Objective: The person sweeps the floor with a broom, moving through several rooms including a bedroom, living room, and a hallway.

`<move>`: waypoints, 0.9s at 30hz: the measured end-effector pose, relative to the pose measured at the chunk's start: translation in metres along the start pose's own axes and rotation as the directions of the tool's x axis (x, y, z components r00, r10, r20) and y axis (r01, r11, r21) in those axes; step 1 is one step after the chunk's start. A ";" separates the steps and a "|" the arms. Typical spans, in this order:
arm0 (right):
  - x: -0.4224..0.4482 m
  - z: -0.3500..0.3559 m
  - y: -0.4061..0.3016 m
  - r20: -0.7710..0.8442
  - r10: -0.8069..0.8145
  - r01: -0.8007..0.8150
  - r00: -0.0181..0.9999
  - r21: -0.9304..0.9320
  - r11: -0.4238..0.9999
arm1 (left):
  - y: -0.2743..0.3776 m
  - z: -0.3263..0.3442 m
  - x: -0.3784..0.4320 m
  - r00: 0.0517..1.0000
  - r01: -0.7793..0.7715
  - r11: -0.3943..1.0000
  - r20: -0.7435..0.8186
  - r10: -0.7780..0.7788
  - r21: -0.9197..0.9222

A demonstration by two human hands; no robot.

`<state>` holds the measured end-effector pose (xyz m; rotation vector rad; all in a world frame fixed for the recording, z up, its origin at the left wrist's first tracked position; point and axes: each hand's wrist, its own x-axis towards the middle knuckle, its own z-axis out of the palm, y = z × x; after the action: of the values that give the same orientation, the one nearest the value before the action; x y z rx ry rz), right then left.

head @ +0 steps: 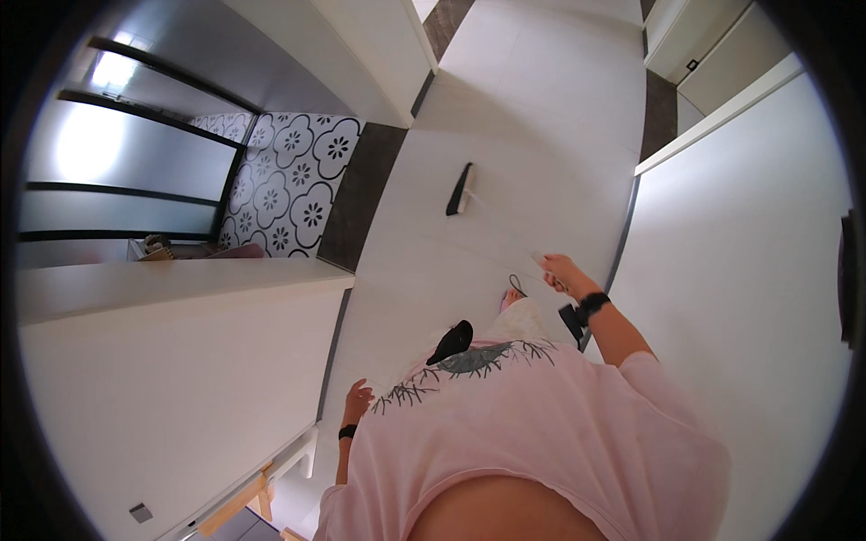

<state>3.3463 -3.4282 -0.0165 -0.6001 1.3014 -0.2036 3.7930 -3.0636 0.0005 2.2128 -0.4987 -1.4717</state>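
Note:
My right hand is closed around the pale handle of a broom. The broom's white head with black bristles lies against the light floor, ahead and to the left of that hand. A black strap is on my right wrist, with a dark object beside it. Down by my left side, my left hand holds nothing, its fingers apart and partly curled; it too has a black wrist strap. One foot in a pink slipper shows on the floor below the broom handle.
White walls flank the corridor, with dark baseboards. To the left, a dark threshold borders a patterned tile floor and a black-framed frosted glass door. Door openings lie farther along. A wooden piece stands at the lower left.

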 end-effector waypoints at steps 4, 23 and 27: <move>-0.067 -0.015 0.009 -0.166 0.016 -0.016 0.986 0.001 1.000 | 0.045 0.006 -0.005 0.998 -0.056 0.994 0.014 0.055 0.095; -0.024 -0.014 -0.001 0.115 0.027 -0.038 0.993 0.093 0.995 | 0.122 0.055 0.034 0.992 -0.106 0.976 0.091 0.090 0.190; -0.034 -0.045 0.010 0.092 0.050 -0.058 0.995 0.080 0.995 | 0.091 0.042 0.043 0.984 -0.157 0.970 0.116 0.137 0.186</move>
<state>3.2926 -3.4175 0.0008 -0.4979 1.2151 -0.1828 3.7651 -3.1685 0.0020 2.1982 -0.8559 -1.5190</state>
